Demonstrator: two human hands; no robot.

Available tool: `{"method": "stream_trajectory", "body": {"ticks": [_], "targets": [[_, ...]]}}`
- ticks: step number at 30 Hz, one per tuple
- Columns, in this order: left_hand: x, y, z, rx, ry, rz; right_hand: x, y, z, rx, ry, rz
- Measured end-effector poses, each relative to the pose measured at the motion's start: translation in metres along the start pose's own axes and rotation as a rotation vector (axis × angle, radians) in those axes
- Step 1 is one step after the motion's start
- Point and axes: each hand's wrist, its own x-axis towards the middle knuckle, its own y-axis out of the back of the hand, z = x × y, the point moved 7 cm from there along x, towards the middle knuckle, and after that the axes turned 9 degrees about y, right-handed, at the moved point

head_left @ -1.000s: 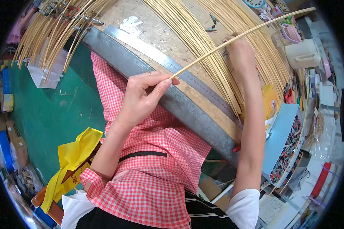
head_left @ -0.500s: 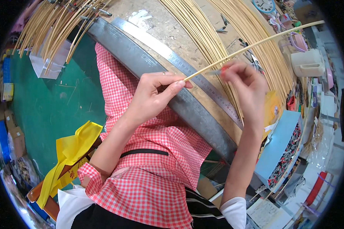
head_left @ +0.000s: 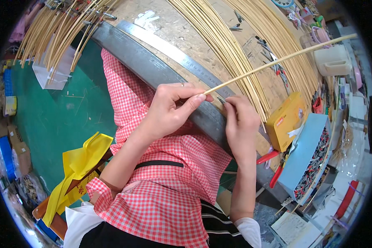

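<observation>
My left hand [head_left: 165, 113] pinches the near end of a long thin bamboo strip [head_left: 285, 60], which slants up to the right across the bench. Just right of that end, my right hand [head_left: 242, 126] holds a small metal clip [head_left: 221, 99] between thumb and fingers. Its pointed tip is near the strip, with a small gap between them; the rest is hidden by my fingers. Under both hands runs the dark grey metal edge [head_left: 140, 58] of the bench. A steel ruler [head_left: 169, 47] lies flat beyond it.
Bundles of bamboo strips [head_left: 219, 41] cover the bench beyond; more strips [head_left: 56, 33] overhang at the far left. At right stand a yellow box [head_left: 280, 130], a light-blue box [head_left: 304, 155] of small red and black pieces, and a red-handled tool [head_left: 269, 156]. Yellow cloth [head_left: 80, 161] hangs at left.
My right hand has come down and left from beside the strip, bringing the clip close to the strip's near end. The left hand, still pinching the strip, has shifted slightly down and right.
</observation>
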Motion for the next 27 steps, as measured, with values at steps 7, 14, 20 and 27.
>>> {"method": "stream_trajectory", "body": {"ticks": [7,14,20,27], "targets": [[-0.001,-0.006,0.000,0.039,-0.003,-0.016,-0.023,0.001,0.014,0.941,-0.374,0.243],[-0.002,-0.008,-0.002,0.070,-0.021,-0.023,-0.022,0.001,-0.001,1.275,-0.377,0.392],[-0.004,-0.012,0.005,0.109,0.019,-0.058,-0.026,0.000,0.001,0.981,-0.277,0.337],[-0.006,-0.017,0.009,0.150,-0.047,-0.054,-0.027,0.004,0.002,0.914,-0.256,0.378]]}}
